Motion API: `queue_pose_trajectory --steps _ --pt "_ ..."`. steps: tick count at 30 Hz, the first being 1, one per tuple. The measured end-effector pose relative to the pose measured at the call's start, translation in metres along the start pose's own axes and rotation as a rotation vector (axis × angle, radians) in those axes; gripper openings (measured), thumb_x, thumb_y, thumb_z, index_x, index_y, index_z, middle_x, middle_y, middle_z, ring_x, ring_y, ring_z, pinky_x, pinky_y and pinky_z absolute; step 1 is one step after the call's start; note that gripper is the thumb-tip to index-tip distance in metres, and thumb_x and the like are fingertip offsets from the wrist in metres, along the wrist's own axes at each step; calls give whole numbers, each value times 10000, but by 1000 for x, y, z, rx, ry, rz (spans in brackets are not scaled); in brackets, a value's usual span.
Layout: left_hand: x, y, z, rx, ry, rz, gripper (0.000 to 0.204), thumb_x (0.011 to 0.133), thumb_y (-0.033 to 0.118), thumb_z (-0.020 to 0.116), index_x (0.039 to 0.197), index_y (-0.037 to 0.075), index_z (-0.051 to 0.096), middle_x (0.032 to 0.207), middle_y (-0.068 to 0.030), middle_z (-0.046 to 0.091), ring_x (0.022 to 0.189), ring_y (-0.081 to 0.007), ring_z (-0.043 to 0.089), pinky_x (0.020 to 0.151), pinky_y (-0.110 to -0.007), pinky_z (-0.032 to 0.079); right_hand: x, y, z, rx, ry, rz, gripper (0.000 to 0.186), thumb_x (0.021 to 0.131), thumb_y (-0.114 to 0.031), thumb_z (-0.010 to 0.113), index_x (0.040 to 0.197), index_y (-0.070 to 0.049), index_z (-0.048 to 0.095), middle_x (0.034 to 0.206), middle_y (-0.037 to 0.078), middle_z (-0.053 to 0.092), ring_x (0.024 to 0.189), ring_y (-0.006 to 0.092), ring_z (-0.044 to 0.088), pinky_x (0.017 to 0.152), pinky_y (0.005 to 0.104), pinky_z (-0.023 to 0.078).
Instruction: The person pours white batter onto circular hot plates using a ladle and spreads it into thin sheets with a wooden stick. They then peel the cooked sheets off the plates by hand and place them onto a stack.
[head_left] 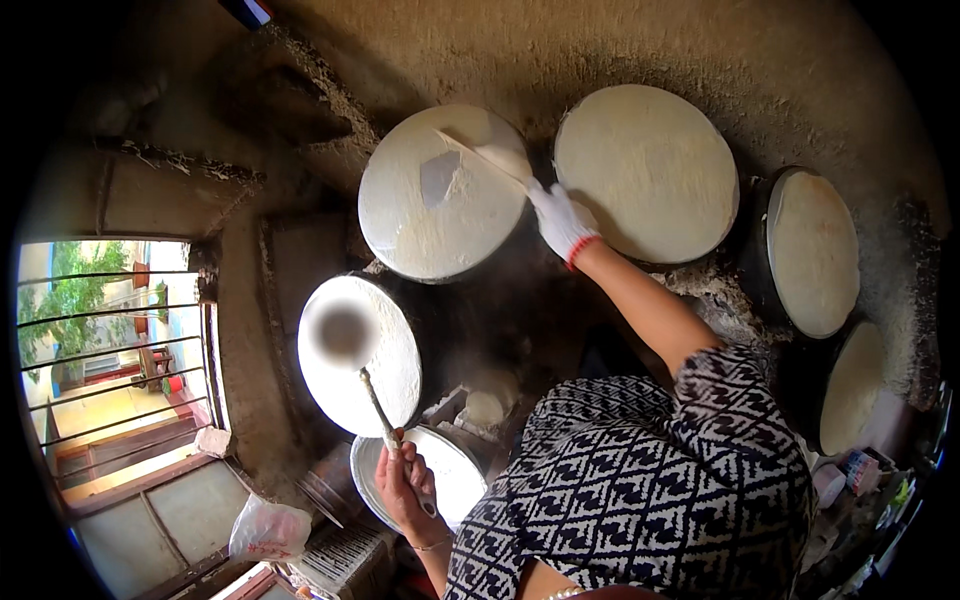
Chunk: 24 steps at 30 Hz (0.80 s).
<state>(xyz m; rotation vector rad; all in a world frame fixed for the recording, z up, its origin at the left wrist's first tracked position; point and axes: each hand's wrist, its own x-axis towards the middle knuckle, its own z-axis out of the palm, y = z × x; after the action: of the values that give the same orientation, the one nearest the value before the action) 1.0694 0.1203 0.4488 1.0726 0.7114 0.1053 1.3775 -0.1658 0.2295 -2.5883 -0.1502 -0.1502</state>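
My left hand (403, 487) is wrapped round the long handle of a ladle (376, 408). The ladle's head is a dark blurred round patch over a round vessel of white batter (396, 372). My right hand (563, 220), in a white glove with a red cuff, grips the near end of a long, pale, flat scraper (486, 156). This lies slantwise over the upper-left round griddle (405, 215), which bears a thin pale layer of batter. A grey bare patch shows in that layer. The fingertips are partly hidden by the glove's far side.
Another coated griddle (645, 170) stands right of my gloved hand, with two more griddles (815, 255) along the right wall. Below the batter vessel is a white basin (445, 465). A barred window (115, 350) and a plastic bag (270, 528) are at left.
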Motion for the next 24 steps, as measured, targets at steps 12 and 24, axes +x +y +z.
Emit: queue_pose_trajectory --steps 12,24 --pt "19 -4 18 -49 -17 -38 310 990 133 512 1227 -66 527 839 -57 564 491 -46 401 370 -186 330 10 -33 -10 36 -101 156 464 960 -187 438 1411 -237 341 1018 245 589 799 454 632 698 556 502" --pt "36 -7 57 -26 19 -56 321 981 143 527 1223 -67 519 802 -30 541 480 -29 381 369 -170 307 28 -5 14 477 263 -48 139 818 -84 622 930 -17 576 881 211 562 801 396 564 725 448 473"
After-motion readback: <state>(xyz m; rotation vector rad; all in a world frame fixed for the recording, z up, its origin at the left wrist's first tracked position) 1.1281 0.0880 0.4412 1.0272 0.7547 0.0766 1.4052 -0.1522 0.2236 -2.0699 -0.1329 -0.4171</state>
